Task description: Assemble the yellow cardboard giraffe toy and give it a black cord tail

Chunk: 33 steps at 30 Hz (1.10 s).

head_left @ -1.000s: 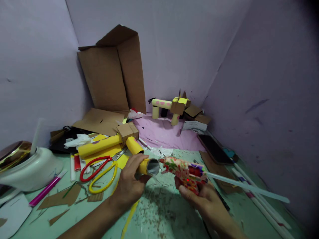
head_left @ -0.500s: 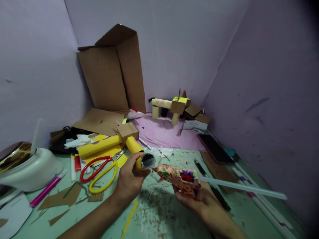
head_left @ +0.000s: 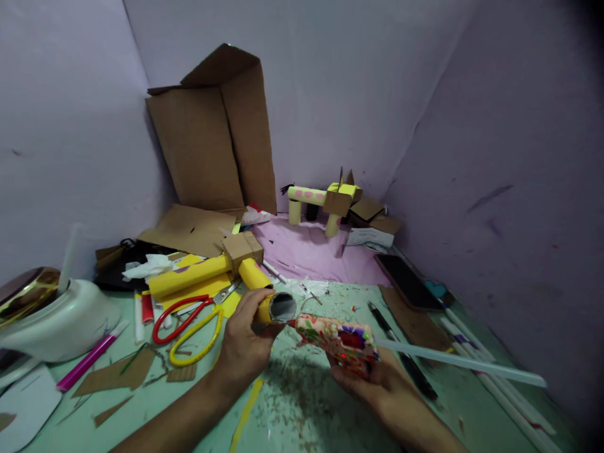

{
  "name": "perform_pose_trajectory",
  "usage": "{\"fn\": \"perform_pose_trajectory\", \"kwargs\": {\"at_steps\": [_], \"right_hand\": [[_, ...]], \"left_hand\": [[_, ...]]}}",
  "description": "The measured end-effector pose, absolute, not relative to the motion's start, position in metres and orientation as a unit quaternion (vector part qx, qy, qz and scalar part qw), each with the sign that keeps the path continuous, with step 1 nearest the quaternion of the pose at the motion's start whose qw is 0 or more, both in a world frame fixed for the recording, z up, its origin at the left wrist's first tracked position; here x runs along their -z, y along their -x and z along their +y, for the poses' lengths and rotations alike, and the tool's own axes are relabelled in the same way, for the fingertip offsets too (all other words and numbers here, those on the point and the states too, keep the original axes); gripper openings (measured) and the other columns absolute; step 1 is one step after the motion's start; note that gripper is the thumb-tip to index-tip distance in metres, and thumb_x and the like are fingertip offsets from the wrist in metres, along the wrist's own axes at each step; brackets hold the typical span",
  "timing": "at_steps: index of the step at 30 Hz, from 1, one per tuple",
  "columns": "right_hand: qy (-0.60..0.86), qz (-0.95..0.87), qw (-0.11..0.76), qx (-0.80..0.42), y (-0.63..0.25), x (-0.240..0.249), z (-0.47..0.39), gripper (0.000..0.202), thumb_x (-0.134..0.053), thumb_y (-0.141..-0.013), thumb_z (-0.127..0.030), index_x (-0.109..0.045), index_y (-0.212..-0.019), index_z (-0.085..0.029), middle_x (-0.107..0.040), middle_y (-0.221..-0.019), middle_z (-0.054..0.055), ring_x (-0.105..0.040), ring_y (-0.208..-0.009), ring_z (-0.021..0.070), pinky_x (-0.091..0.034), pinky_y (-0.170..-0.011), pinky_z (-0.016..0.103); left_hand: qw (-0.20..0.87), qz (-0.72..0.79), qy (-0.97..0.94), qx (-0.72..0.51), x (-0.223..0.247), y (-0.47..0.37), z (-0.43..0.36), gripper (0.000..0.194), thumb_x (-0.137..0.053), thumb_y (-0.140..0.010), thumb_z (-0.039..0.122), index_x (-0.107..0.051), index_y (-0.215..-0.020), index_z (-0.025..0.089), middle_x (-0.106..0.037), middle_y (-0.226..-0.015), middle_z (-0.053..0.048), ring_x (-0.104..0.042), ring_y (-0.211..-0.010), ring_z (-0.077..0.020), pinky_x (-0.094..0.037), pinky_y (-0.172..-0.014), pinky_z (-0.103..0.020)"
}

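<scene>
The pale green desk [head_left: 340, 301] carries everything around the metal scissors [head_left: 195, 321] with one red and one yellow handle loop. Behind the scissors stands the tall, folded brown cardboard box [head_left: 198, 151]. Behind and to their right, the crumpled pink cloth [head_left: 302, 245] lies below the pale yellow, pink-spotted paper animal model [head_left: 309, 194].

Right of the scissors are both hands. The right hand [head_left: 377, 384] is closed around the grip of the flower-patterned glue gun [head_left: 325, 333], with a long translucent glue stick [head_left: 462, 360] protruding from its rear. The left hand [head_left: 245, 343], nearer the scissors, has its fingers and thumb curled around the short yellow cardboard tube [head_left: 264, 309], its open end facing the camera. The gun's red nozzle is at the tube's rim; whether they touch is unclear. Well right of the scissors lie the flat black phone [head_left: 408, 283] and, nearer the right hand, the slim black pen [head_left: 418, 377].
</scene>
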State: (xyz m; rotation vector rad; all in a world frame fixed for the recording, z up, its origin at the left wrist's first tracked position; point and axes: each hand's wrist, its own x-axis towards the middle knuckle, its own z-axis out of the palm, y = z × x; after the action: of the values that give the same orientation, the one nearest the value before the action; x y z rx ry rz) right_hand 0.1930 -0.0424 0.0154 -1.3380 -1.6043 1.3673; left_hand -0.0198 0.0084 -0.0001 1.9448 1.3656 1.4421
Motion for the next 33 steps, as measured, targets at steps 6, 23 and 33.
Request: {"fn": "perform_pose_trajectory", "kwargs": {"at_steps": [6, 23, 33], "right_hand": [[0.505, -0.617, 0.327, -0.507, -0.193, -0.020, -0.041, 0.027, -0.056, -0.082, -0.031, -0.068, -0.104, -0.020, -0.069, -0.087, 0.004, -0.062, -0.088, 0.0231, -0.050, -0.081, 0.035], [0.527, -0.397, 0.470, -0.586, -0.191, -0.038, 0.024, 0.033, -0.076, -0.055, -0.027, -0.044, -0.055, -0.018, -0.041, -0.044, -0.008, -0.033, -0.036, 0.0034, -0.026, -0.033, 0.017], [0.592, -0.379, 0.413, -0.579, -0.148, -0.011, 0.153, 0.032, -0.055, -0.090, -0.031, -0.054, -0.117, -0.016, -0.058, -0.117, 0.009, -0.060, -0.098, 0.0210, -0.052, -0.081, 0.041]], "left_hand": [[0.192, 0.497, -0.670, -0.517, -0.001, 0.021, 0.009, 0.035, -0.067, -0.069, 0.015, -0.058, -0.102, 0.019, -0.066, -0.100, -0.007, -0.063, -0.092, -0.0221, -0.050, -0.085, -0.039], [0.443, 0.510, -0.548, -0.493, -0.014, 0.027, -0.002, 0.049, -0.069, -0.066, 0.037, -0.057, -0.107, 0.014, -0.067, -0.100, -0.009, -0.062, -0.090, -0.0253, -0.049, -0.082, -0.037], [0.396, 0.555, -0.498, -0.536, -0.023, 0.049, 0.002, 0.059, -0.068, -0.065, 0.048, -0.052, -0.113, 0.016, -0.065, -0.110, -0.014, -0.060, -0.100, -0.0320, -0.047, -0.086, -0.047]]}}
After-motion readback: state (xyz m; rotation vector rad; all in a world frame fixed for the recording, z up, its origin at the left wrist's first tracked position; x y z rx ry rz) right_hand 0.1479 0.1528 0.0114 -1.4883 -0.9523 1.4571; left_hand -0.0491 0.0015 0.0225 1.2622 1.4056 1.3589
